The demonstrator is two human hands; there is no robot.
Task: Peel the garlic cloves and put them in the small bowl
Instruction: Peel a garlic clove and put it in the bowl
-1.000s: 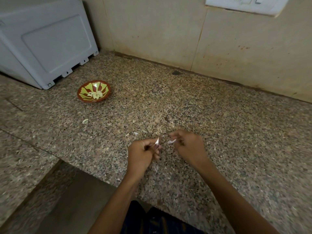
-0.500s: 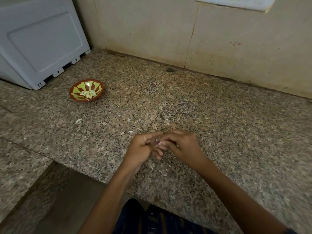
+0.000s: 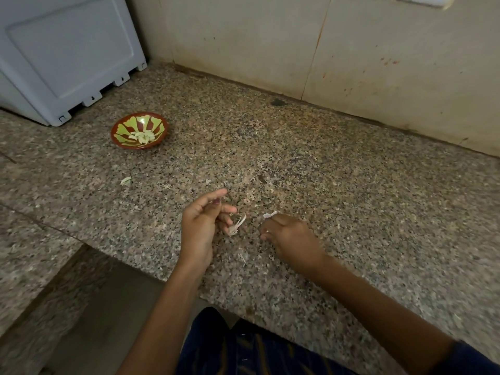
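Observation:
A small red bowl with a green pattern (image 3: 123,129) stands on the granite counter at the far left, with several peeled garlic cloves (image 3: 142,136) inside. My left hand (image 3: 203,226) is over the counter near the front edge and pinches a small purplish garlic clove (image 3: 216,202) between thumb and fingers. A strip of papery skin (image 3: 238,224) hangs by its lower fingers. My right hand (image 3: 290,236) is a short way to the right, palm down, and pinches a white piece of peel (image 3: 270,214).
A white appliance (image 3: 67,55) stands at the back left, just behind the bowl. Loose skin scraps (image 3: 125,181) lie on the counter (image 3: 351,198), and another scrap (image 3: 242,257) lies near the front edge. A tiled wall (image 3: 378,55) closes the back.
My hands were together on the clove half a second ago and have pulled apart. The right hand has drawn away to the right with a piece of peel.

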